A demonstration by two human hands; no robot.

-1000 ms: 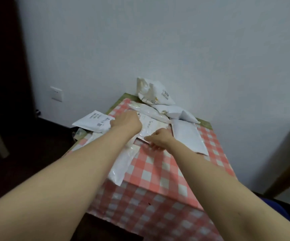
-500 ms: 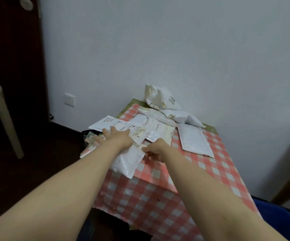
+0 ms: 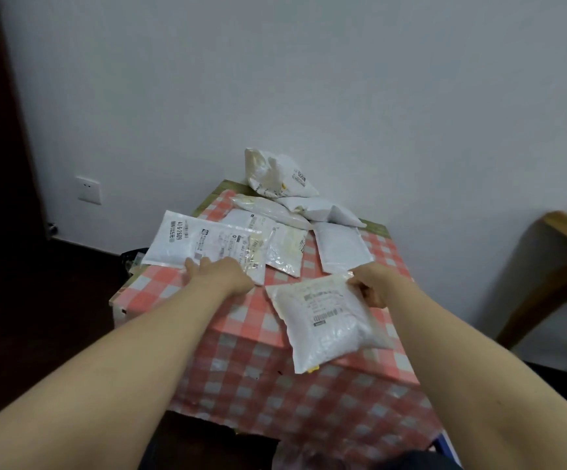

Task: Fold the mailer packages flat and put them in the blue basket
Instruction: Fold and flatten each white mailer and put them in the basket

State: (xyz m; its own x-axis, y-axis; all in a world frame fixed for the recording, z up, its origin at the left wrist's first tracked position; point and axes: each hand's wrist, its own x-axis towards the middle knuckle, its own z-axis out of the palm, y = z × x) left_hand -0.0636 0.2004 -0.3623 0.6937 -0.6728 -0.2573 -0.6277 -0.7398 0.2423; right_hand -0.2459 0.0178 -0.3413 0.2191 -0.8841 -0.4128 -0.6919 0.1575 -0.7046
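The right hand (image 3: 373,286) pinches a white mailer (image 3: 329,323) in its grip; the left hand (image 3: 222,274), fingers straight, presses labelled mailers (image 3: 207,245) on the checked tabletop (image 3: 241,313).

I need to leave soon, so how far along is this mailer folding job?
Early. No basket is clearly in view, so nothing shows as done. In hand: the right hand grips one mailer by its corner, and the left hand rests on the labelled mailer. Left: the pile by the wall.
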